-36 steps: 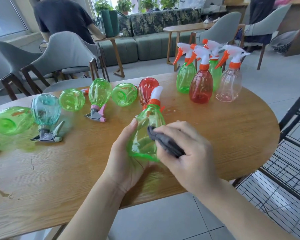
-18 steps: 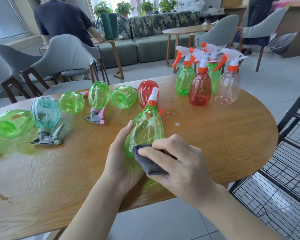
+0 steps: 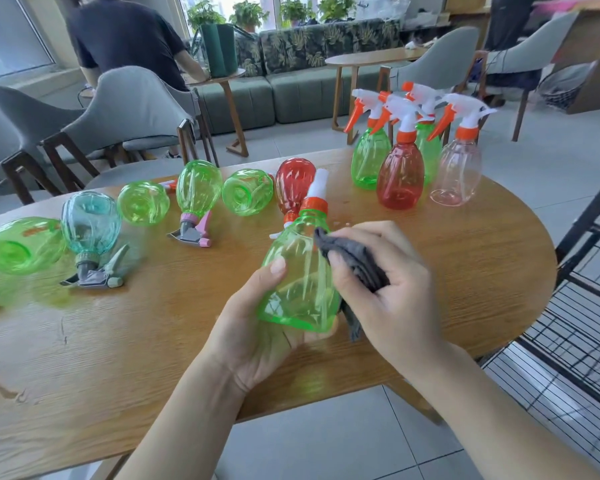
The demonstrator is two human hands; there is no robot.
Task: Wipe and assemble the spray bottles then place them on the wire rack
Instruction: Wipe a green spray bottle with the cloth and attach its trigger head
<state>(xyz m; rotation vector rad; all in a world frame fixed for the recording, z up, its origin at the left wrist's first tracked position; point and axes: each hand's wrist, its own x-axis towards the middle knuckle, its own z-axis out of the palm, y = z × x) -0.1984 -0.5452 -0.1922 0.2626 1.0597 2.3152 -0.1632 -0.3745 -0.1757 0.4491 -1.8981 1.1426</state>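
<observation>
Over the near edge of the wooden table [image 3: 447, 244] I cradle the green spray bottle [image 3: 300, 271] in my left hand [image 3: 257, 327], fingers curled under its base, thumb on its side, nozzle pointing away. My right hand [image 3: 392, 289] pinches the grey cloth [image 3: 355, 261] against the bottle's right shoulder. To wipe well, I should probably turn the bottle steadily while keeping the cloth pressed flat. Both hands meet on the bottle; the wire rack [image 3: 575, 323] waits to my right.

One head-worn wide-angle view looks forward and down from close above the counter [image 3: 465, 271], its near edge low in frame, chairs and windows far behind.
</observation>
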